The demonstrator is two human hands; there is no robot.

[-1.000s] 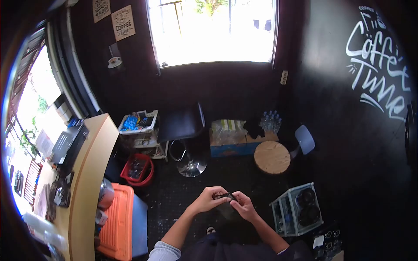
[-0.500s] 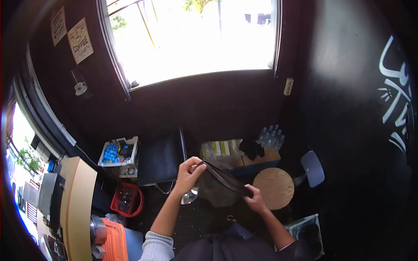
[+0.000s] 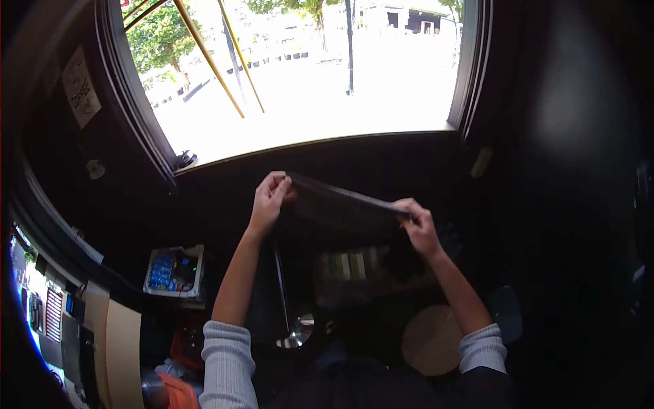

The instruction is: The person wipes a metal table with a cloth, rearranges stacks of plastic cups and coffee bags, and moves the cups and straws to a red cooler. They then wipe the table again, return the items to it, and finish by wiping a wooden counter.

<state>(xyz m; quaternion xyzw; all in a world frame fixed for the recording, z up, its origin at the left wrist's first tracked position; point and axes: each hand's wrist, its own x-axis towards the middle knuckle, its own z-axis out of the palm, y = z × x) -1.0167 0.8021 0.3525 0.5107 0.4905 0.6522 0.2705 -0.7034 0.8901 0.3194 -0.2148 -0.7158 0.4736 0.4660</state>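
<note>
A thin dark plastic bag, looking like a bin liner, is stretched between my two hands. My left hand pinches one end of its upper edge, a little higher than the other end. The opposite end is gripped by my right hand. The edge slopes down to the right, below the window. The bag's lower part is hard to tell from the dark wall behind it.
A bright window fills the top. Lower left stand a white crate with blue items, a wooden counter and an orange container. Below right is a round stool top beside a grey chair.
Both hands have risen and moved away from my body, carrying the bag up with its edge pulled straighter. My view has tilted upward, showing more outside the window.
</note>
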